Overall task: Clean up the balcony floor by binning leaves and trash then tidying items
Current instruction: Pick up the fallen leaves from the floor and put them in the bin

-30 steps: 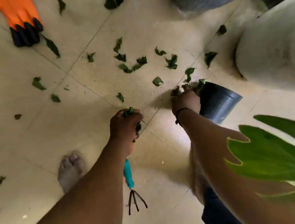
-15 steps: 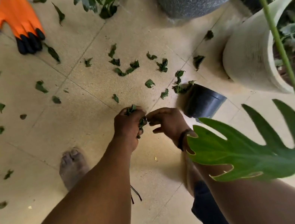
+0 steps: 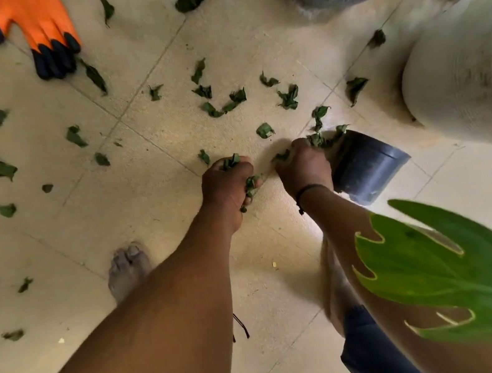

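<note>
No legible text, label, brand or number in the head view. The orange glove (image 3: 37,24), black pot (image 3: 366,170) and two large planters show plain surfaces, with no print readable.

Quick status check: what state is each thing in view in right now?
left hand: fist gripping leaf bits
right hand: holds leaf bits at the pot mouth
black pot: tipped on its side, leaves at the mouth
loose leaves: scattered over the floor
orange glove: lying flat

Soft daylight, faint shadows, wide-angle edge warping, slight blur
</note>
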